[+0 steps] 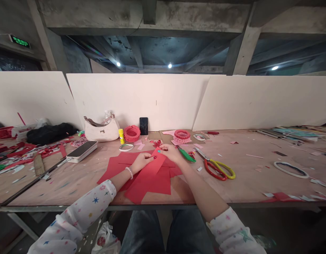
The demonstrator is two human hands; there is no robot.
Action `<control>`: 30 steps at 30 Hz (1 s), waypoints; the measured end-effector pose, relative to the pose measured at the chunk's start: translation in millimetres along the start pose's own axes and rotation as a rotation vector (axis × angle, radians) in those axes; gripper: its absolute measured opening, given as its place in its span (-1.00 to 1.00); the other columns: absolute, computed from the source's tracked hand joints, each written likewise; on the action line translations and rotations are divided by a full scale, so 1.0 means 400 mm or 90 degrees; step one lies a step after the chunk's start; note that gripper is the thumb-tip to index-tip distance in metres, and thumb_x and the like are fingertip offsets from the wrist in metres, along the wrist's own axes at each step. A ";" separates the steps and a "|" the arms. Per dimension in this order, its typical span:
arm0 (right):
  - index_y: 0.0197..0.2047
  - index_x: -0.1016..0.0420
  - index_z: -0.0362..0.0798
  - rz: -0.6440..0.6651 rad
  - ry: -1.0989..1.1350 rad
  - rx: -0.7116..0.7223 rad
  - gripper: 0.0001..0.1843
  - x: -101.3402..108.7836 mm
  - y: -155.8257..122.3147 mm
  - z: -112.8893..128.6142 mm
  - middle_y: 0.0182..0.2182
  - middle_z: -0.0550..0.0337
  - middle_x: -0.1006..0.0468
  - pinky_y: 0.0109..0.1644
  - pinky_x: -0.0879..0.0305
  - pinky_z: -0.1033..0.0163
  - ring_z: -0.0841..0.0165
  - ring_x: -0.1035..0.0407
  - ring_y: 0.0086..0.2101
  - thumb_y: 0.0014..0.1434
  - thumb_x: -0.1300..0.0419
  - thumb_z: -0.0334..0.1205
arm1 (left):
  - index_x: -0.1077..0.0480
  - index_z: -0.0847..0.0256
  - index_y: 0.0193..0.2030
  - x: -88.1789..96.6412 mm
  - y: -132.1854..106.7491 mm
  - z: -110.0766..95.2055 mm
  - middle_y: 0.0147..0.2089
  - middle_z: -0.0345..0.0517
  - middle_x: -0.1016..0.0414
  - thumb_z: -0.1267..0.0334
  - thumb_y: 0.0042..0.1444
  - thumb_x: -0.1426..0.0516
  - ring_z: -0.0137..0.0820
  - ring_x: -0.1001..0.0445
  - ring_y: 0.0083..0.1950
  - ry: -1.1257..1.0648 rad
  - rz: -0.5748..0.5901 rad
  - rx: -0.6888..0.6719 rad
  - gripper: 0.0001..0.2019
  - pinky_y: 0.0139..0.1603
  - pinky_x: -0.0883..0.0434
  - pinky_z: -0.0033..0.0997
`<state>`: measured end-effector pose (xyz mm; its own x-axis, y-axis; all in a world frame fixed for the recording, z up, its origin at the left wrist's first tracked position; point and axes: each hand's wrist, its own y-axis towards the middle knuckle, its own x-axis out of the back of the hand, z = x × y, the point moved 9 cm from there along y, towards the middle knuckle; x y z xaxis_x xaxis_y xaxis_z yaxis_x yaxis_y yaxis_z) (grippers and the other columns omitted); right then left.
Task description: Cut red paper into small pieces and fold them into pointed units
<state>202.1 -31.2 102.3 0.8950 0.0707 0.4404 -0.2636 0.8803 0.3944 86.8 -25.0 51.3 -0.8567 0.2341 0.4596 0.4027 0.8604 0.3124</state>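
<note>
Our left hand (pixel 144 161) is pinching the left edge of a bright red, flat strip of paper (pixel 158 163) between thumb and fingertips, hardly any gap showing. Our right hand (pixel 168 152) is closing its thumb and curled fingers on the strip's upper end; the fingers behind it are hiding from us. The strip is lying between both hands, slanting down toward us, its lower part overlapping a fanned pile of darker red paper sheets (pixel 160 184). We are judging it feather-light, thin and bendy, creasing or tearing easily, so we are favouring a soft pinch along its edges. Farther out, green-handled scissors (pixel 188 155) are resting just beside our right wrist, and scissors with red and yellow handles (pixel 218 170) are lying beyond.
</note>
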 end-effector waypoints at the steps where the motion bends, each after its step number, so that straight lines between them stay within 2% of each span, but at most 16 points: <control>1: -0.36 -0.44 -0.14 0.009 0.005 0.004 -0.79 -0.003 0.002 -0.002 -0.37 0.10 -0.49 -0.22 -0.23 0.24 0.36 -0.35 -0.34 -0.13 -0.10 -0.27 | -0.18 0.31 -0.67 -0.001 0.000 0.000 -0.64 -0.27 -0.12 -0.08 -0.10 -0.04 -0.55 -0.06 -0.56 -0.002 0.001 -0.001 -0.56 -0.56 -0.04 -0.54; 8: -0.32 -0.44 -0.14 0.013 0.020 0.018 -0.76 -0.005 0.014 -0.038 -0.36 0.11 -0.48 -0.20 -0.22 0.25 0.37 -0.34 -0.31 -0.12 -0.11 -0.26 | -0.18 0.31 -0.64 -0.004 -0.004 -0.014 -0.63 -0.27 -0.12 -0.09 -0.08 -0.01 -0.54 -0.07 -0.56 -0.013 0.013 -0.005 -0.56 -0.56 -0.05 -0.55; 13: -0.35 -0.43 -0.14 0.002 0.012 0.008 -0.78 0.000 0.006 -0.028 -0.36 0.11 -0.48 -0.22 -0.21 0.26 0.38 -0.33 -0.32 -0.13 -0.12 -0.26 | -0.24 0.31 -0.61 -0.001 -0.005 -0.030 -0.59 -0.24 -0.17 -0.07 -0.04 0.02 -0.52 -0.12 -0.52 -0.019 0.005 -0.032 -0.57 -0.51 -0.11 -0.55; 19: -0.39 -0.42 -0.15 0.011 0.011 0.002 -0.82 -0.007 0.000 -0.009 -0.42 0.14 -0.46 -0.29 -0.21 0.28 0.40 -0.31 -0.38 -0.14 -0.10 -0.31 | -0.25 0.32 -0.62 0.002 -0.004 -0.017 -0.59 -0.24 -0.19 -0.02 -0.04 -0.01 -0.53 -0.12 -0.53 -0.012 -0.008 -0.028 -0.60 -0.51 -0.11 -0.55; 26: -0.34 -0.45 -0.12 0.009 -0.020 0.004 -0.77 -0.010 0.006 -0.024 -0.37 0.14 -0.46 -0.23 -0.18 0.25 0.37 -0.31 -0.33 -0.07 -0.07 -0.23 | -0.33 0.34 -0.57 -0.004 -0.007 -0.023 -0.54 -0.17 -0.30 0.00 -0.04 -0.01 -0.48 -0.21 -0.48 -0.004 0.007 -0.033 -0.61 -0.46 -0.18 -0.54; 30: -0.37 -0.47 -0.11 0.001 -0.021 -0.017 -0.79 -0.005 0.003 -0.025 -0.38 0.15 -0.47 -0.24 -0.18 0.26 0.36 -0.31 -0.34 -0.07 -0.05 -0.27 | -0.36 0.35 -0.54 -0.013 -0.007 -0.020 -0.52 -0.15 -0.33 0.01 -0.04 -0.02 -0.47 -0.22 -0.47 -0.010 0.015 -0.035 -0.62 -0.47 -0.18 -0.54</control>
<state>203.6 -25.7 94.0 0.8821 0.0567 0.4675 -0.2547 0.8924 0.3724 92.8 -32.3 54.8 -0.8514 0.2613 0.4547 0.4397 0.8282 0.3475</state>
